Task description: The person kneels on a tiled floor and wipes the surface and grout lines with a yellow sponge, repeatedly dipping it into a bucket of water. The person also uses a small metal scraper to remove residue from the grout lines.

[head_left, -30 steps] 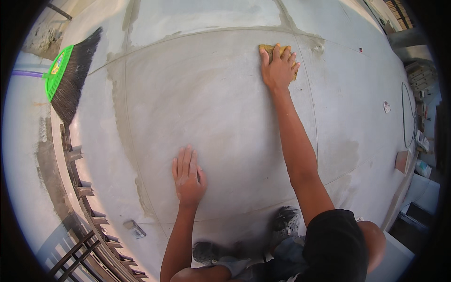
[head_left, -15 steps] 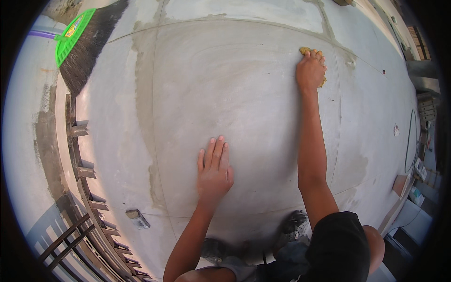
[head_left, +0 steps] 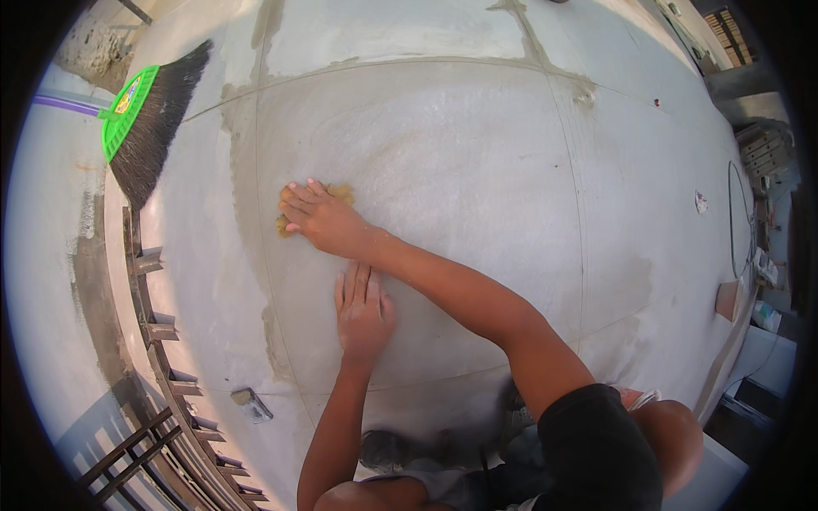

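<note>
My right hand [head_left: 322,219] presses a yellowish-brown sponge [head_left: 342,192] flat against a grey tiled floor [head_left: 460,162], near the left seam of a large tile. The palm and fingers cover most of the sponge; its edges show at both sides. Just below the right wrist, my left hand [head_left: 365,315] lies palm down on the same tile. Its fingers are stretched out, holding nothing, and their tips are partly behind my right forearm. Darker, damp-looking grey strips follow the seams around this tile.
A broom [head_left: 141,119] with a green head and dark bristles lies at the upper left. Below it runs a dark metal railing [head_left: 162,332]. A small flat block-like tool [head_left: 252,404] rests at the lower left. A brownish block [head_left: 727,300] and a looped hose [head_left: 734,221] are at the right.
My right hand has swept the sponge from the tile's upper right across to its left side, so the right forearm now crosses in front of the left fingers. My left hand stays flat.
</note>
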Motion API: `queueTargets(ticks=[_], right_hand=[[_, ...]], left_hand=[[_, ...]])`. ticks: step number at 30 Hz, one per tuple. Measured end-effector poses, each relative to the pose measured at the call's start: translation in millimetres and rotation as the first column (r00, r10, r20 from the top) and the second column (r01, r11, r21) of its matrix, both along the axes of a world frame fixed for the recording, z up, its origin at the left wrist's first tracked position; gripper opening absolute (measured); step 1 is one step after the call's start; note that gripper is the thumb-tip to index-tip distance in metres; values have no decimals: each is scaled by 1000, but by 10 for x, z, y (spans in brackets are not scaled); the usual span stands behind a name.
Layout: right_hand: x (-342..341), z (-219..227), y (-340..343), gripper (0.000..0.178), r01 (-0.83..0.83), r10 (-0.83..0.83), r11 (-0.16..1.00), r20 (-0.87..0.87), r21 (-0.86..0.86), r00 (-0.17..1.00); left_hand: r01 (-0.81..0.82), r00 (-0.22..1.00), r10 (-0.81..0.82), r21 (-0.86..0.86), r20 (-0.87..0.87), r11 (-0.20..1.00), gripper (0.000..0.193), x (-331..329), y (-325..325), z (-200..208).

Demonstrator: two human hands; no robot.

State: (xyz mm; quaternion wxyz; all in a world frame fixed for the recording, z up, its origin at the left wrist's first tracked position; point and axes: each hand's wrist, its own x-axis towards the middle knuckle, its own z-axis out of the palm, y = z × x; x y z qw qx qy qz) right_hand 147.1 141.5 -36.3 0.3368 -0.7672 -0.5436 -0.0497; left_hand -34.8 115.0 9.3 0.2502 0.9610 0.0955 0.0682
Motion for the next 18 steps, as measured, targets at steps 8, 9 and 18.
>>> queueTargets(ticks=[8,9,18], right_hand=[[655,956,-1774,46,572,-207,815,-872,98,443],[993,887,-2165,46,760,-360,632,-813,149,458],[3010,43,-2956,38,977,-953,112,261,-179,157]], left_hand=[[-22,1000,21,74,16,997,53,-97,151,6],[-15,1000,13,75,20,997,53,-77,117,-15],[2,1000,0,63,-28,998,55,-47,3,-27]])
